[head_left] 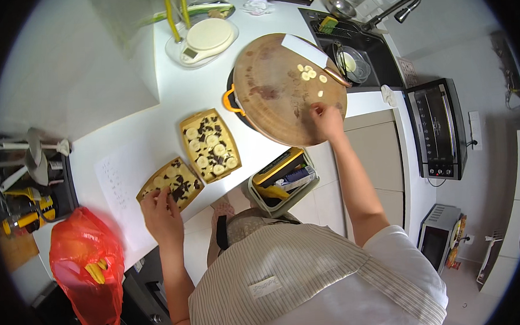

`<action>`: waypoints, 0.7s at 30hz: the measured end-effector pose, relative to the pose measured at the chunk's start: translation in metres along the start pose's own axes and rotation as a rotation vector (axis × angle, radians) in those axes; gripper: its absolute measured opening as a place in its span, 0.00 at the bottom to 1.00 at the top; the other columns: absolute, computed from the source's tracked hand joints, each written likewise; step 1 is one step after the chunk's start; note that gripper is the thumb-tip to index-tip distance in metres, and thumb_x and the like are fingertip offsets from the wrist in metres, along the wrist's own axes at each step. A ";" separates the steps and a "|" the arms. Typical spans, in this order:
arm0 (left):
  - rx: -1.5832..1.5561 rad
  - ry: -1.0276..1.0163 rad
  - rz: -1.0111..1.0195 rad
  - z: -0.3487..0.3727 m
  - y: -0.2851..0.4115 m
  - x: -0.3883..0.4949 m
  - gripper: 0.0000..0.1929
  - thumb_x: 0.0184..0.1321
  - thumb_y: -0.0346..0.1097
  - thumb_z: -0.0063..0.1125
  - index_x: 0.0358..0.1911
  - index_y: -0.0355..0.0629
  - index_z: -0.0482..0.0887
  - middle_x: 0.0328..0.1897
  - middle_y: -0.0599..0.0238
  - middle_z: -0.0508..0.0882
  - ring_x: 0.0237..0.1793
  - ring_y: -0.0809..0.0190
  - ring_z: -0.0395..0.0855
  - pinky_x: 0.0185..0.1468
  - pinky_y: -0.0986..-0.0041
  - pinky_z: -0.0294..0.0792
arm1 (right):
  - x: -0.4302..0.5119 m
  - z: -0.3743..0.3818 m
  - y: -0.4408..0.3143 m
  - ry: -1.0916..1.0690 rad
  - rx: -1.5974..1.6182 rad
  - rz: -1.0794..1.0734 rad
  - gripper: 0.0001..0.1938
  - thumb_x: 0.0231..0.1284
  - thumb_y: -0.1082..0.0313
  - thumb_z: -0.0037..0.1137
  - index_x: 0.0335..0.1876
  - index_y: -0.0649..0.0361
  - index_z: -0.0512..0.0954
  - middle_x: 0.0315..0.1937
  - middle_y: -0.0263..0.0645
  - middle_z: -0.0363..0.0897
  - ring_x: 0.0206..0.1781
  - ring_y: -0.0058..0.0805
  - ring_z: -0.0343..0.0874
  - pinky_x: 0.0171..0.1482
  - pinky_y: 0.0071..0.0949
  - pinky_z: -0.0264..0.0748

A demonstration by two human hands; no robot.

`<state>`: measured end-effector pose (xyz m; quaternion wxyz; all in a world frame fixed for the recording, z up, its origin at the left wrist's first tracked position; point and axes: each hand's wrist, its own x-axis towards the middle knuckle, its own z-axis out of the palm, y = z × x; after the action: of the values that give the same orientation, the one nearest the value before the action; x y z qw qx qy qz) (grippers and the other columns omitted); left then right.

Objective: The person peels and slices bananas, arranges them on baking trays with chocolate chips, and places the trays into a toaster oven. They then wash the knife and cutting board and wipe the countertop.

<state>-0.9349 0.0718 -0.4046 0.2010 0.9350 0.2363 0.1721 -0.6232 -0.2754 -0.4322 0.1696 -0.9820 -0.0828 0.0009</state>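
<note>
My left hand is over the near edge of a paper baking tray, its fingertips down at the filling. That tray holds pale batter with banana slices and dark chocolate chunks. A second, fuller paper tray stands beside it with a similar topping. My right hand hovers at or rests on the near right part of a round wooden cutting board, fingers bent together. Whether either hand pinches anything is hidden. Several banana slices lie on the board below a cleaver.
A kitchen scale stands at the back left, a black sink at the back right. An open bin is below the counter edge. Handwritten paper and a red plastic bag with bananas lie left. A toaster oven is right.
</note>
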 end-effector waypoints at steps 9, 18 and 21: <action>-0.519 -0.184 0.312 0.120 0.168 0.124 0.14 0.56 0.30 0.59 0.47 0.41 0.80 0.45 0.56 0.78 0.44 0.49 0.77 0.48 0.64 0.71 | 0.125 0.012 0.043 -0.004 0.060 -0.084 0.18 0.53 0.60 0.60 0.50 0.56 0.79 0.35 0.45 0.83 0.41 0.42 0.82 0.47 0.37 0.76; -0.403 -0.367 0.150 0.311 0.296 0.196 0.13 0.61 0.31 0.46 0.47 0.39 0.79 0.52 0.53 0.77 0.54 0.51 0.76 0.55 0.62 0.70 | 0.151 0.027 0.053 -0.197 0.183 -0.151 0.11 0.47 0.65 0.63 0.37 0.59 0.79 0.28 0.42 0.82 0.30 0.35 0.81 0.36 0.32 0.75; -0.332 -0.418 0.137 0.326 0.314 0.203 0.10 0.56 0.33 0.52 0.40 0.39 0.82 0.48 0.51 0.78 0.49 0.47 0.79 0.51 0.61 0.73 | 0.159 0.042 0.087 -0.325 0.547 -0.116 0.05 0.53 0.71 0.59 0.32 0.63 0.77 0.23 0.34 0.78 0.25 0.19 0.75 0.28 0.22 0.71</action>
<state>-0.5141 -0.1742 -0.4953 0.3839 0.9182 0.0945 0.0251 -0.4532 -0.3158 -0.4969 0.4114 -0.8807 -0.1614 0.1704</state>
